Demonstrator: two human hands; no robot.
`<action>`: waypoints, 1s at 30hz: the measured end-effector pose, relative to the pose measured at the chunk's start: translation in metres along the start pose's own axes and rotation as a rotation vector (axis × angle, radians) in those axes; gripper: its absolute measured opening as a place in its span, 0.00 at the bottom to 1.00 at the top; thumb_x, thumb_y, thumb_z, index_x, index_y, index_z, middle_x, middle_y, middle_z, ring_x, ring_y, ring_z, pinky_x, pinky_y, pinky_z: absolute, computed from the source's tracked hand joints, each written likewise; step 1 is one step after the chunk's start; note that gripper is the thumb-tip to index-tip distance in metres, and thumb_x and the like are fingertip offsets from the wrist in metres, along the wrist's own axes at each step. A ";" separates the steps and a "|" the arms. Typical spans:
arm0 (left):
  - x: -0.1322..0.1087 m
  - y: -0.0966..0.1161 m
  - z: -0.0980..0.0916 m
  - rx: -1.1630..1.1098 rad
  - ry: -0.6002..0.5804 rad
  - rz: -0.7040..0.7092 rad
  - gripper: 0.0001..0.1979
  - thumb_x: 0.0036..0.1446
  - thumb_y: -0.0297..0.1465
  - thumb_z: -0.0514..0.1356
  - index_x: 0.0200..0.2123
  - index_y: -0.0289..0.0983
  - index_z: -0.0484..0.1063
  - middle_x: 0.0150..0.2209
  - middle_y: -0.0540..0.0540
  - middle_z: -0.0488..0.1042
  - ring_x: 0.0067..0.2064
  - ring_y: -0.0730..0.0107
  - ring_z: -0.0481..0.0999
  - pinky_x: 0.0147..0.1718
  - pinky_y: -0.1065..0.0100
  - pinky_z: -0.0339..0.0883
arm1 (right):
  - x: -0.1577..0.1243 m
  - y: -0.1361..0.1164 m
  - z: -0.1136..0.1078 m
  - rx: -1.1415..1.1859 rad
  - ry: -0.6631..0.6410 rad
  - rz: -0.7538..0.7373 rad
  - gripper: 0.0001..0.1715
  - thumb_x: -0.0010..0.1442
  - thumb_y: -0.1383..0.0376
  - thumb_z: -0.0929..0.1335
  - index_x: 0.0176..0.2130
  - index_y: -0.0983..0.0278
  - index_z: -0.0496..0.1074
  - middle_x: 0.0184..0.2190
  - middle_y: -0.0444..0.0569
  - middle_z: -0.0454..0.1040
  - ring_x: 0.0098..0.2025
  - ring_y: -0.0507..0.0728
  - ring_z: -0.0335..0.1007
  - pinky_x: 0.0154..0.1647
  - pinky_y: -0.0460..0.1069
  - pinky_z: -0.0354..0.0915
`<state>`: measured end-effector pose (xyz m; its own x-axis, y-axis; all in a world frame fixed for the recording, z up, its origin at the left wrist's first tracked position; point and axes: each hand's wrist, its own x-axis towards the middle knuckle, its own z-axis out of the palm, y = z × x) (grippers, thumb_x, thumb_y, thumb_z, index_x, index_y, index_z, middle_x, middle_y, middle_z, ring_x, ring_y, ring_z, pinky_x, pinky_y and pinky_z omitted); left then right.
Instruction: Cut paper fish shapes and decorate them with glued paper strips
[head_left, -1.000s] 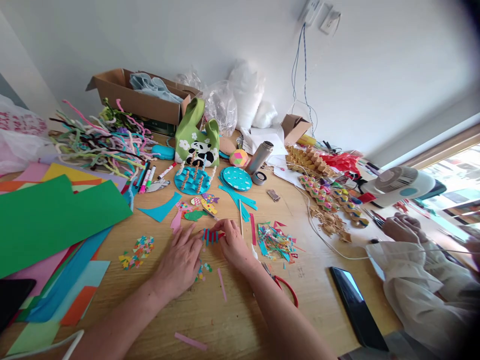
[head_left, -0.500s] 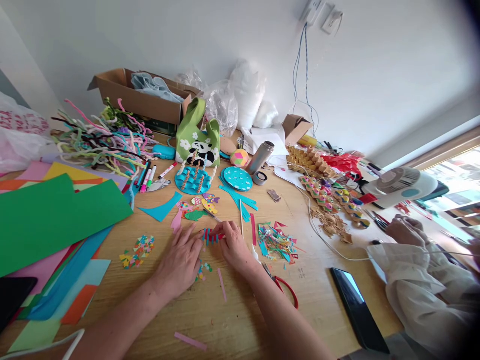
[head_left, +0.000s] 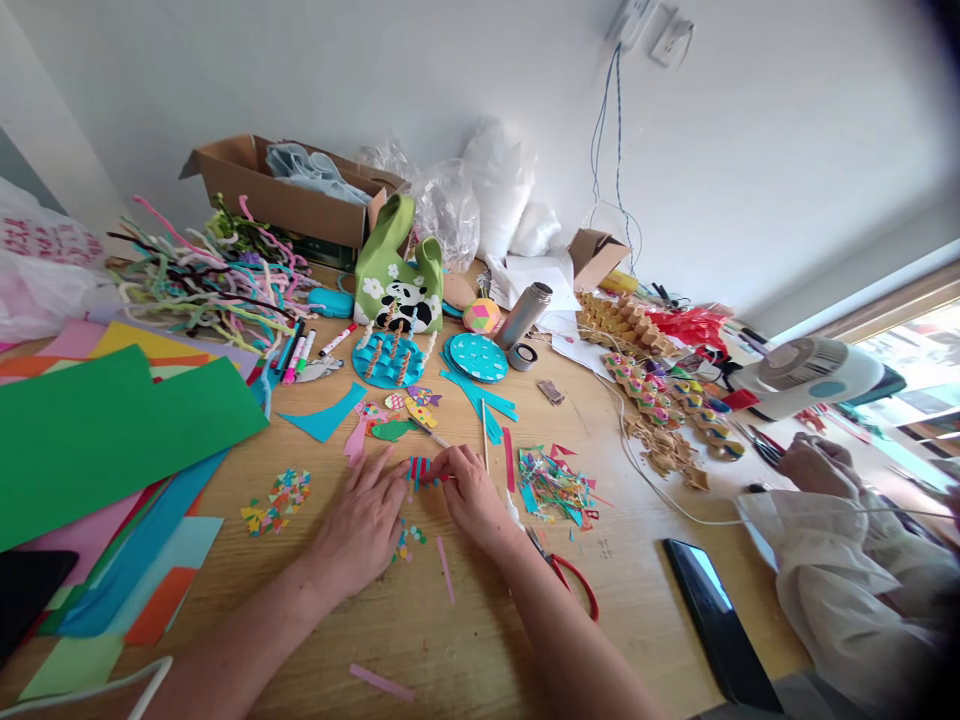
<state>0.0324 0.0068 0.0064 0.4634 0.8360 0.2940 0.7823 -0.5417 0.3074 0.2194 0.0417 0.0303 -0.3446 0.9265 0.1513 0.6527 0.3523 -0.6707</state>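
Observation:
A small paper piece with red and blue stripes (head_left: 418,473) lies on the wooden table between my hands. My left hand (head_left: 358,525) rests flat with its fingers stretched, the fingertips touching the piece's left end. The fingers of my right hand (head_left: 472,492) are pinched at its right end, partly covering it. Paper fish cutouts (head_left: 391,430) lie just beyond, with a thin pointed tool (head_left: 429,432) beside them. Small paper dots (head_left: 411,540) sit by my left thumb. Red-handled scissors (head_left: 574,585) and a white-tipped tube (head_left: 514,510) are near my right wrist.
Coloured paper sheets (head_left: 112,440) are stacked left, below pipe cleaners (head_left: 217,280). Paper scraps (head_left: 555,485) and a phone (head_left: 720,620) lie right. A flask (head_left: 525,315) stands behind. Another person's hands (head_left: 817,465) are at the right, near a fan (head_left: 810,375).
My right fingers have shifted slightly on the striped paper piece, and the stripes in its middle show more clearly. My left hand stays in place.

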 end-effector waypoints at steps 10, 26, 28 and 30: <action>0.000 0.000 0.000 -0.004 -0.008 -0.009 0.18 0.54 0.23 0.53 0.48 0.34 0.71 0.57 0.43 0.71 0.65 0.50 0.55 0.63 0.46 0.48 | 0.007 0.001 0.004 0.227 0.075 0.069 0.22 0.46 0.82 0.57 0.37 0.60 0.62 0.37 0.48 0.75 0.46 0.58 0.69 0.48 0.54 0.64; 0.002 -0.001 -0.002 -0.037 0.005 -0.009 0.18 0.54 0.21 0.53 0.48 0.35 0.70 0.54 0.42 0.72 0.66 0.51 0.54 0.63 0.46 0.50 | 0.008 0.002 0.008 0.098 0.005 0.022 0.23 0.45 0.81 0.57 0.38 0.60 0.61 0.39 0.50 0.72 0.47 0.59 0.66 0.50 0.57 0.62; 0.002 -0.001 -0.001 -0.035 -0.002 -0.012 0.17 0.54 0.21 0.53 0.47 0.34 0.70 0.54 0.42 0.72 0.65 0.50 0.54 0.63 0.46 0.50 | 0.008 0.002 0.008 0.076 0.001 0.018 0.23 0.45 0.81 0.57 0.38 0.60 0.61 0.39 0.50 0.72 0.46 0.59 0.65 0.49 0.56 0.62; 0.002 -0.001 -0.001 -0.033 -0.007 -0.015 0.17 0.54 0.21 0.53 0.47 0.34 0.70 0.54 0.42 0.72 0.65 0.50 0.54 0.63 0.46 0.50 | 0.008 0.001 0.009 0.046 -0.005 0.018 0.23 0.45 0.81 0.57 0.38 0.60 0.62 0.39 0.50 0.71 0.46 0.60 0.64 0.49 0.56 0.61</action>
<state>0.0321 0.0088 0.0076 0.4545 0.8448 0.2825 0.7751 -0.5313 0.3420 0.2116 0.0479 0.0246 -0.3367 0.9318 0.1352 0.6268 0.3290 -0.7063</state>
